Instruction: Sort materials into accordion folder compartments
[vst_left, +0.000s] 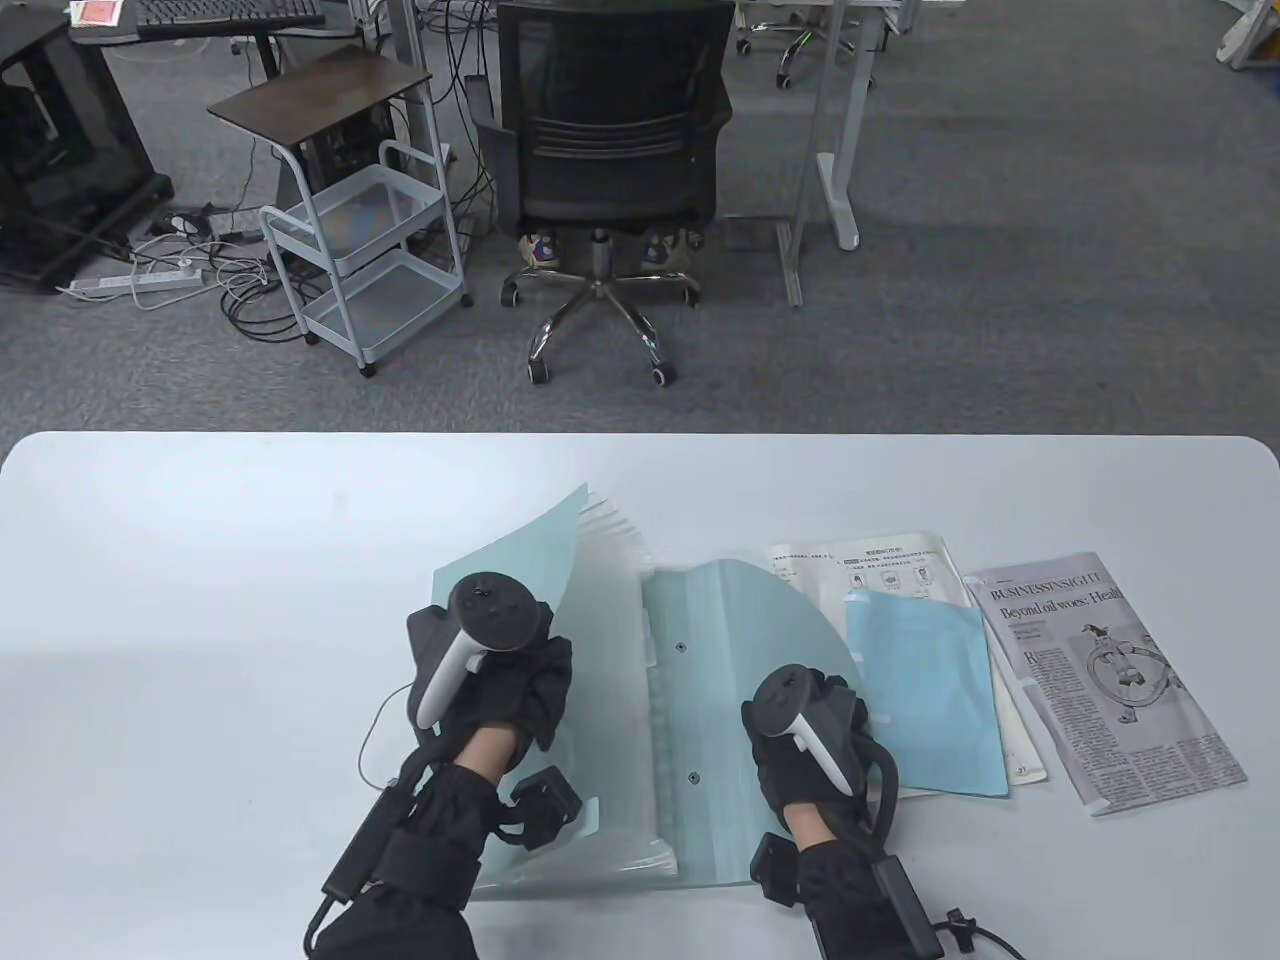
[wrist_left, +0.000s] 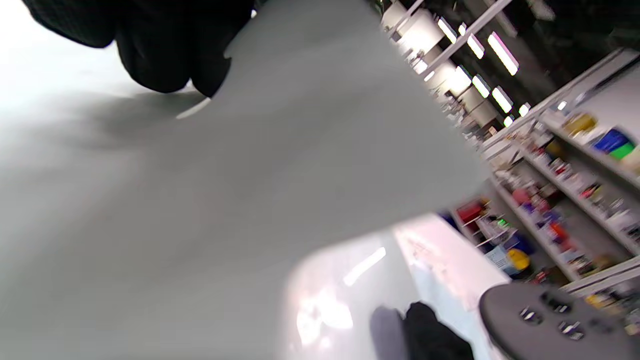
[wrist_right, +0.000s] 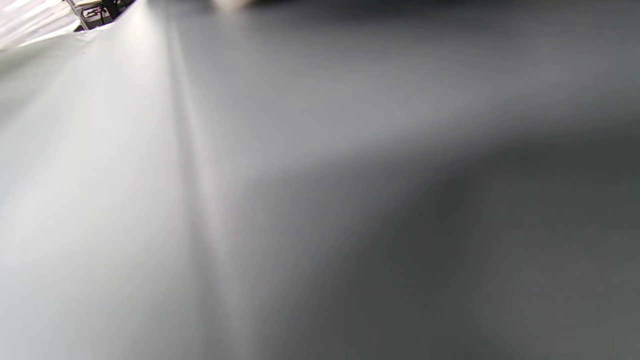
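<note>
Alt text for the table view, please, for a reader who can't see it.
Two gloved hands work a pale green accordion folder on a white table: the left hand lifts its front cover, the right hand rests on its flap. A blue sheet, printed papers and a newspaper page lie right.

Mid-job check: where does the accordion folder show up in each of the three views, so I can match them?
Table view: accordion folder lies open at bottom centre, between both hands.
Left wrist view: its lifted cover fills most of the frame, blurred.
Right wrist view: only a grey blur; cannot tell.
Shared landmark: the left hand, whose fingers meet the cover's edge.
</note>
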